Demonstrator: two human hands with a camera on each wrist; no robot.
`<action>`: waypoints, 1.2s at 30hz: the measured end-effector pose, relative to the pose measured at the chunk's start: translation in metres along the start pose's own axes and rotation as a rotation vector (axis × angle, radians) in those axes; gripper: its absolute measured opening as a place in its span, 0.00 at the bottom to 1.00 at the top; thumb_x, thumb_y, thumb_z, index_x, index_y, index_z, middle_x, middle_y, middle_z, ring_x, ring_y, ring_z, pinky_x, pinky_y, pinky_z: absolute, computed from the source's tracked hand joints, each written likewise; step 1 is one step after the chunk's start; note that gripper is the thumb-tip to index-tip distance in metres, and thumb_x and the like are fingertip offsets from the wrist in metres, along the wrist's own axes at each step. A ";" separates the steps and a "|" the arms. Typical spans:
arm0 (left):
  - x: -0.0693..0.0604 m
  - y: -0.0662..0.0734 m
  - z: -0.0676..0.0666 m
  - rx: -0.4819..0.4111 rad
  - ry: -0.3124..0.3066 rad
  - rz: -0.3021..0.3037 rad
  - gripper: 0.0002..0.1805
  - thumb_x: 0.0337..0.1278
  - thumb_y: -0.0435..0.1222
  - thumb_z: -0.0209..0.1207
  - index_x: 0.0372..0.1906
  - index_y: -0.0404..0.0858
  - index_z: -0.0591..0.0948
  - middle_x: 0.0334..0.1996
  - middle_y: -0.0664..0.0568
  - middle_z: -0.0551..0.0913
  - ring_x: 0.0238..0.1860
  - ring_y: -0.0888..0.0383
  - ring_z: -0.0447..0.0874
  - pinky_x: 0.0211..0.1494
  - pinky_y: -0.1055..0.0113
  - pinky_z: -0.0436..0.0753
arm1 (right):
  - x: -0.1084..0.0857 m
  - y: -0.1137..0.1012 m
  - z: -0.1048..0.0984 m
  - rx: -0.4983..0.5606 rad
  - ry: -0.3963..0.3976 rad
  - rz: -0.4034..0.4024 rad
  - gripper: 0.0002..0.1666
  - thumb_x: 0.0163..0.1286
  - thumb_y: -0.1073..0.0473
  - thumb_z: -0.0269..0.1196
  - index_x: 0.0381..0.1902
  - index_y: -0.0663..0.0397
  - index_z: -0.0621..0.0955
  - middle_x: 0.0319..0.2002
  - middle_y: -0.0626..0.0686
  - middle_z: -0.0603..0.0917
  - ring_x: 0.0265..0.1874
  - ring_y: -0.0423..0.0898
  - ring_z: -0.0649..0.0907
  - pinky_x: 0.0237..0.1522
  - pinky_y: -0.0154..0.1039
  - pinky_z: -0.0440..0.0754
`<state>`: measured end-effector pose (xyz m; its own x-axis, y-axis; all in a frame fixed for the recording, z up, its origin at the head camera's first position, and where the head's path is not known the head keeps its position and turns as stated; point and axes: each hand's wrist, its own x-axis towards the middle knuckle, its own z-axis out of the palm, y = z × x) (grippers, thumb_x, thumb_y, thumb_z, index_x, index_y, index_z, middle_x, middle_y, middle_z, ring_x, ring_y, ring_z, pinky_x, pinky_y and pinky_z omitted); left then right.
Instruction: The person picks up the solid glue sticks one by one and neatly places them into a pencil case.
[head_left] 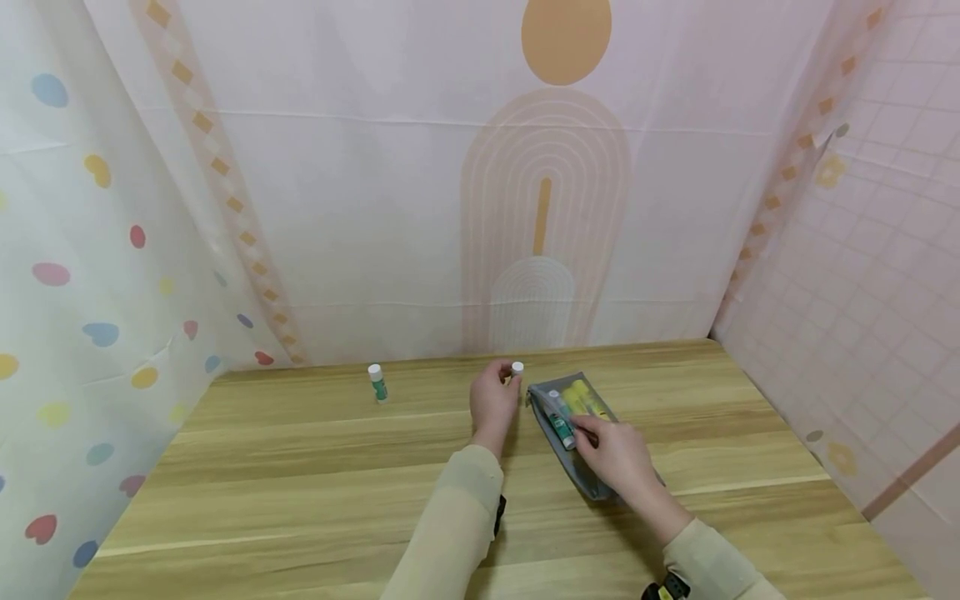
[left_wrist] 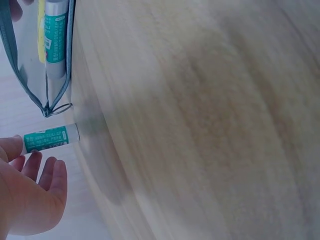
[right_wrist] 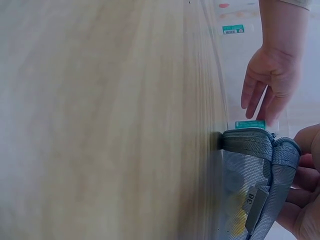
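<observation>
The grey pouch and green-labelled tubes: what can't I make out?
Head: part of the grey pouch, behind the right hand.
Head: most of the held tube, behind the left hand.
Head: print on the leftmost tube, too small.
Right wrist: yellow contents, blurred by mesh.

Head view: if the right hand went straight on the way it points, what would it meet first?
Beyond the pouch it already grips, the right hand would probably meet a glue stick inside it; exact depth is unclear.

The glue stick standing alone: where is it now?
In the head view, that glue stick stands upright on the wooden table, left of centre near the back edge, to the left of the left grip.
</observation>
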<state>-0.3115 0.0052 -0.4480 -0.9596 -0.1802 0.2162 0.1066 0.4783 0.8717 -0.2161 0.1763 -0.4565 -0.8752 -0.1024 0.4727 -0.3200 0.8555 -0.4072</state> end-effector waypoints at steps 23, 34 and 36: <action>0.003 -0.008 -0.001 -0.015 0.043 0.034 0.05 0.60 0.32 0.66 0.37 0.35 0.82 0.31 0.48 0.84 0.36 0.52 0.82 0.41 0.57 0.83 | 0.002 -0.002 0.002 0.020 -0.026 0.011 0.11 0.62 0.64 0.69 0.44 0.55 0.89 0.35 0.55 0.89 0.16 0.39 0.72 0.16 0.35 0.71; -0.002 -0.007 -0.008 -0.061 -0.042 0.040 0.07 0.56 0.31 0.67 0.36 0.33 0.81 0.30 0.48 0.83 0.34 0.53 0.81 0.38 0.61 0.83 | 0.003 0.000 0.002 0.029 -0.036 0.006 0.11 0.63 0.64 0.68 0.44 0.56 0.88 0.34 0.55 0.89 0.14 0.39 0.70 0.15 0.36 0.69; -0.004 -0.006 -0.008 -0.064 -0.078 0.031 0.07 0.56 0.32 0.68 0.36 0.33 0.81 0.30 0.49 0.82 0.33 0.54 0.80 0.36 0.63 0.84 | 0.003 0.000 0.002 0.030 -0.039 0.010 0.11 0.63 0.64 0.68 0.44 0.55 0.88 0.34 0.55 0.89 0.14 0.39 0.70 0.15 0.36 0.69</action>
<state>-0.3065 -0.0042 -0.4503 -0.9727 -0.0974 0.2108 0.1506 0.4264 0.8919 -0.2195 0.1751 -0.4567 -0.8918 -0.1146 0.4376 -0.3215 0.8412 -0.4348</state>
